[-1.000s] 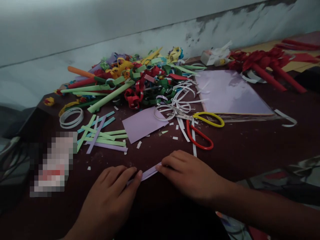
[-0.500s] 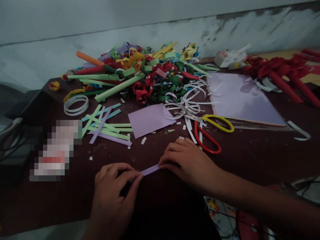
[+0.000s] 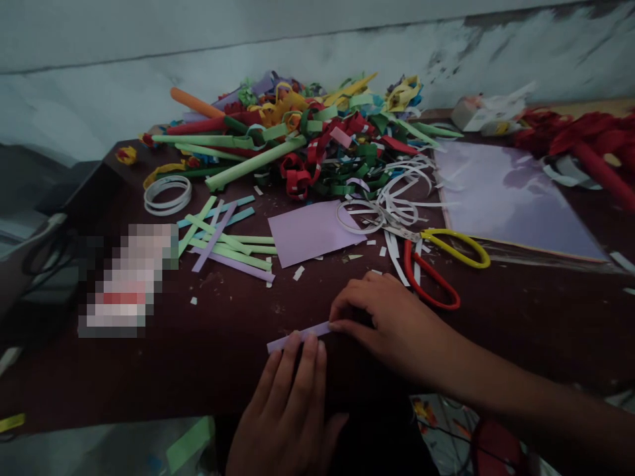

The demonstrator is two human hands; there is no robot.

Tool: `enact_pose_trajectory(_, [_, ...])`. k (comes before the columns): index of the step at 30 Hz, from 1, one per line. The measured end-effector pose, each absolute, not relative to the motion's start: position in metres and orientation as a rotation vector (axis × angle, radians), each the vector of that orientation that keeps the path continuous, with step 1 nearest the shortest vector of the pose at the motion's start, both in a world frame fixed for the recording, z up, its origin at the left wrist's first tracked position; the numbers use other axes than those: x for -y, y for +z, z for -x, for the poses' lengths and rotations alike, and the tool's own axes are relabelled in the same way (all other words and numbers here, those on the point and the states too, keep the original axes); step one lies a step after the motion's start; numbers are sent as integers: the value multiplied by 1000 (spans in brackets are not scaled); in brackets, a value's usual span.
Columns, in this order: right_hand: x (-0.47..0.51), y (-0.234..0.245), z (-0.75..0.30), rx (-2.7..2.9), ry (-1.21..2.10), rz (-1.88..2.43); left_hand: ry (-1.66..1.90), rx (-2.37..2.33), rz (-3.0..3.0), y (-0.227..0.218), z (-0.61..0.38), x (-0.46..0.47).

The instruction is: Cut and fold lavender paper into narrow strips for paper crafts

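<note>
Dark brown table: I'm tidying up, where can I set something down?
Bare: right of the red-and-yellow-handled scissors, nearer than the lilac paper stack; and left of the left hand, nearer than the green, blue and lilac paper strips. Crowded: the multicoloured paper heap behind.

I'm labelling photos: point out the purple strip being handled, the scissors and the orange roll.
Purple strip being handled point(image 3: 319, 328), head view, uncovered stretch.
Scissors point(image 3: 409, 233), head view, metal section.
Orange roll point(image 3: 190, 101), head view, middle.

Head camera: looks forward, down (fairly near) onto tabletop point(image 3: 163, 370).
</note>
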State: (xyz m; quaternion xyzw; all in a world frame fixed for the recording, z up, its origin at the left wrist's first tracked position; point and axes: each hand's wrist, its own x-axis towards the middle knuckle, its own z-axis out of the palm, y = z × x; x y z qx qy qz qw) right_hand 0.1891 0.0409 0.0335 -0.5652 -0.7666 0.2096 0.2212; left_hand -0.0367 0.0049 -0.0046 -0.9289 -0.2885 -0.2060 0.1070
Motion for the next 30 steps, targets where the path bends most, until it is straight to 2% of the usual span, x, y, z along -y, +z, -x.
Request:
enact_pose_trajectory(5, [-39,29,-193,2107,587,1526,-544,999,2628,-13,40,2])
enact_pose_trajectory(12, [-33,29,-217,2134,642,1404,-385,933,2551,-6,33,-6])
enact_pose_trajectory(19, [-42,35,-222,2160,653,1368,-481,935,2651,-5,17,-10])
enact_pose_trajectory(26, [-45,35,-221,2109,677,1499,-370,1042,2697,-7,3,-8])
enact_pose_trajectory(30, [-38,36,-228,2076,648,1411,-407,1121,2685,-7,-8,-4])
